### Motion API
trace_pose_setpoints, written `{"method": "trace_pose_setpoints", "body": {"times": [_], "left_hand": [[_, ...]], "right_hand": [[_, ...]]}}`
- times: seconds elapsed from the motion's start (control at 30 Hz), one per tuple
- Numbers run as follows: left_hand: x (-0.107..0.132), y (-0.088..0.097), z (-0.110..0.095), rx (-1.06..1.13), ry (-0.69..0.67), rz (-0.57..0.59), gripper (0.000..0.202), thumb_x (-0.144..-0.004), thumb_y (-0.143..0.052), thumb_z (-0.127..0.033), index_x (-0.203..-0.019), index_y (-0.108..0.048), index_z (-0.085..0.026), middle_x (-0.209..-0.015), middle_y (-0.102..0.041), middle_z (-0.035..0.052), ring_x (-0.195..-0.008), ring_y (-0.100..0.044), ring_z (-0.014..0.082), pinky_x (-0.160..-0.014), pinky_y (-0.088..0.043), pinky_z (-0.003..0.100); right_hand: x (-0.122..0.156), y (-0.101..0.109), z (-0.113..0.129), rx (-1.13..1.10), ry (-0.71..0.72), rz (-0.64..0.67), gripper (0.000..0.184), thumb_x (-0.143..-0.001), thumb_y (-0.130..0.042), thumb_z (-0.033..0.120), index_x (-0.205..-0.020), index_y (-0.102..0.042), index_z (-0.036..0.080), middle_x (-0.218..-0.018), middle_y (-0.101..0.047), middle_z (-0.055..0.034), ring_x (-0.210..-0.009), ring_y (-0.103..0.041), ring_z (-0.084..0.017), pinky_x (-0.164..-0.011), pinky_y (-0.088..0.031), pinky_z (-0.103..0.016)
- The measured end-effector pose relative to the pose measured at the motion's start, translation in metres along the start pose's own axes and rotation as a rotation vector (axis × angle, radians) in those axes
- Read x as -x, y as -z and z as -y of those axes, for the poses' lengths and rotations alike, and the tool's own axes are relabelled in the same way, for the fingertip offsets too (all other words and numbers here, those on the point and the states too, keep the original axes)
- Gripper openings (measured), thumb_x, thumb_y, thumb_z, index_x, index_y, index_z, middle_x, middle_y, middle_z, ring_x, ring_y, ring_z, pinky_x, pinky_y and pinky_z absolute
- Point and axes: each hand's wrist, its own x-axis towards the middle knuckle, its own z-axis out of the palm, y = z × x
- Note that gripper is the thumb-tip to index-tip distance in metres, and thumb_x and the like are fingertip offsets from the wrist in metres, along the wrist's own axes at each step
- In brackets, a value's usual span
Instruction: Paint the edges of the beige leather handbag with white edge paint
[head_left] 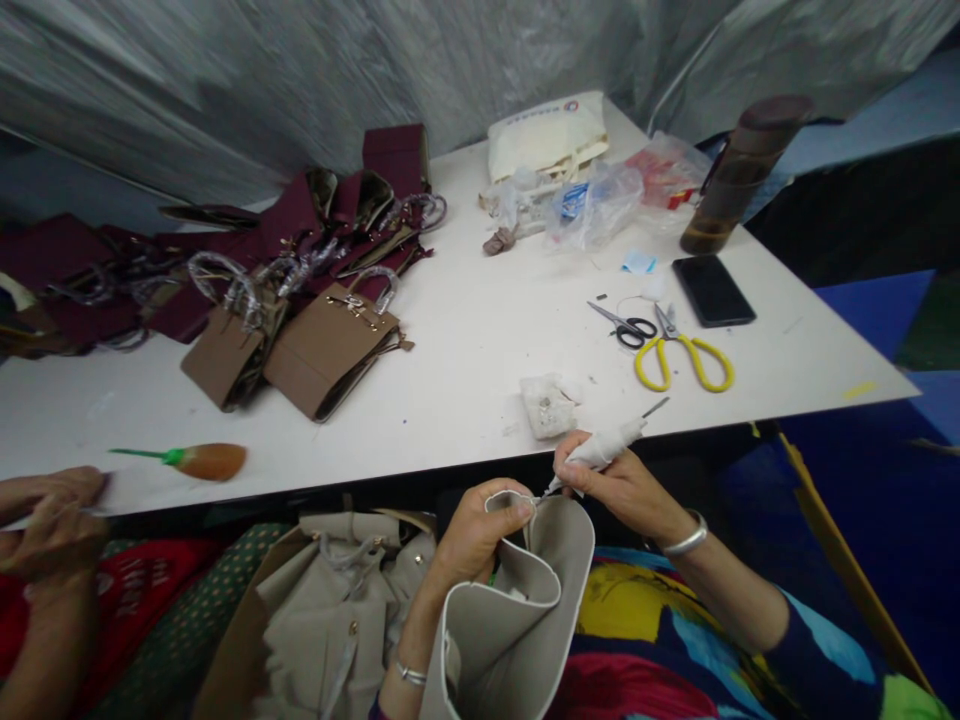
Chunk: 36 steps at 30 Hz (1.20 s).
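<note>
My left hand (480,535) is closed on the top edge of a pale grey bag (517,620) that rests open in my lap. My right hand (619,485) grips a tool with a white-wrapped handle (604,448); its thin tip touches the bag's rim beside my left thumb, and a metal end sticks out past my fingers toward the table edge. A silver bangle sits on each wrist.
The white table (465,340) holds brown and maroon bags (322,345) at left, yellow-handled scissors (686,350), small black scissors (622,325), a black phone (712,290), a brown flask (742,170), plastic bags and a green-tipped awl (195,460). Another person's hands (49,525) work at far left. More grey bags (337,600) lie below.
</note>
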Motion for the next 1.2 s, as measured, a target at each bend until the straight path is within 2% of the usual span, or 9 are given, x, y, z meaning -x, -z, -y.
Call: {"method": "trace_pose_setpoints", "body": {"times": [0.33, 0.43, 0.5, 0.57, 0.63, 0.8, 0.93, 1.03, 1.2], "left_hand": [[0.004, -0.008, -0.001, 0.024, 0.015, -0.056, 0.045, -0.054, -0.098, -0.043, -0.075, -0.073, -0.012, -0.066, -0.065, 0.0017, -0.062, -0.052, 0.0132, -0.064, -0.039, 0.026], [0.005, -0.009, -0.003, 0.065, 0.010, -0.115, 0.044, -0.051, -0.098, -0.041, -0.074, -0.073, -0.013, -0.063, -0.064, 0.0009, -0.060, -0.052, 0.0130, -0.062, -0.039, 0.026], [0.006, -0.009, -0.004, 0.078, -0.003, -0.146, 0.044, -0.050, -0.098, -0.040, -0.073, -0.072, -0.013, -0.062, -0.063, 0.0007, -0.060, -0.052, 0.0129, -0.062, -0.039, 0.025], [0.008, -0.009, -0.006, 0.084, -0.009, -0.133, 0.043, -0.051, -0.098, -0.039, -0.074, -0.072, -0.013, -0.062, -0.063, 0.0006, -0.060, -0.052, 0.0128, -0.063, -0.040, 0.025], [0.010, -0.010, -0.007, 0.081, -0.019, -0.114, 0.042, -0.054, -0.097, -0.039, -0.075, -0.071, -0.013, -0.063, -0.063, 0.0001, -0.060, -0.051, 0.0124, -0.062, -0.039, 0.025], [0.011, -0.006, -0.001, 0.000, -0.096, -0.147, 0.043, -0.058, -0.095, -0.044, -0.077, -0.071, -0.013, -0.063, -0.061, -0.0007, -0.060, -0.050, 0.0123, -0.062, -0.038, 0.025], [0.016, 0.002, 0.003, -0.166, -0.163, -0.164, 0.037, -0.065, -0.090, -0.043, -0.081, -0.073, -0.013, -0.067, -0.063, 0.0002, -0.063, -0.051, 0.0131, -0.064, -0.039, 0.025], [0.026, 0.002, -0.001, -0.293, -0.213, -0.163, 0.031, -0.072, -0.084, -0.041, -0.082, -0.073, -0.014, -0.068, -0.062, 0.0000, -0.064, -0.050, 0.0137, -0.064, -0.039, 0.026], [0.044, -0.008, -0.013, -0.470, -0.293, -0.142, 0.022, -0.080, -0.076, -0.036, -0.085, -0.071, -0.015, -0.075, -0.064, 0.0008, -0.070, -0.053, 0.0156, -0.068, -0.042, 0.027]], "right_hand": [[-0.007, -0.006, -0.011, 0.057, -0.008, -0.049, 0.028, -0.097, -0.069, 0.045, -0.091, -0.066, 0.018, -0.071, -0.062, 0.0016, -0.067, -0.060, -0.014, -0.067, -0.049, -0.028], [-0.002, -0.002, -0.011, 0.146, 0.120, 0.016, 0.025, -0.100, -0.066, 0.042, -0.092, -0.068, 0.019, -0.080, -0.066, -0.0017, -0.074, -0.062, -0.016, -0.071, -0.050, -0.029], [0.003, 0.003, -0.006, 0.320, 0.288, 0.146, 0.020, -0.101, -0.067, 0.038, -0.094, -0.070, 0.020, -0.089, -0.070, -0.0047, -0.082, -0.063, -0.017, -0.077, -0.050, -0.031], [0.008, 0.008, 0.001, 0.530, 0.443, 0.279, 0.013, -0.101, -0.067, 0.033, -0.099, -0.072, 0.021, -0.096, -0.072, -0.0065, -0.088, -0.062, -0.019, -0.081, -0.049, -0.033], [0.013, 0.011, 0.006, 0.600, 0.529, 0.318, 0.013, -0.102, -0.067, 0.033, -0.103, -0.073, 0.022, -0.096, -0.073, -0.0069, -0.089, -0.063, -0.020, -0.081, -0.050, -0.033], [0.026, 0.001, 0.005, 0.259, 0.321, 0.018, 0.018, -0.106, -0.059, 0.035, -0.112, -0.070, 0.023, -0.097, -0.077, -0.0062, -0.088, -0.073, -0.018, -0.080, -0.057, -0.028], [0.030, -0.018, 0.000, 0.218, 0.171, -0.099, 0.020, -0.106, -0.058, 0.039, -0.113, -0.067, 0.023, -0.100, -0.077, -0.0055, -0.088, -0.074, -0.018, -0.079, -0.056, -0.028], [0.031, -0.025, 0.006, 0.332, 0.139, -0.096, 0.018, -0.101, -0.064, 0.039, -0.109, -0.065, 0.023, -0.097, -0.072, -0.0033, -0.083, -0.067, -0.017, -0.075, -0.052, -0.028], [0.037, -0.033, 0.014, 0.274, 0.052, 0.082, 0.022, -0.094, -0.072, 0.037, -0.103, -0.057, 0.023, -0.084, -0.060, 0.0030, -0.070, -0.052, -0.013, -0.063, -0.042, -0.024]]}}
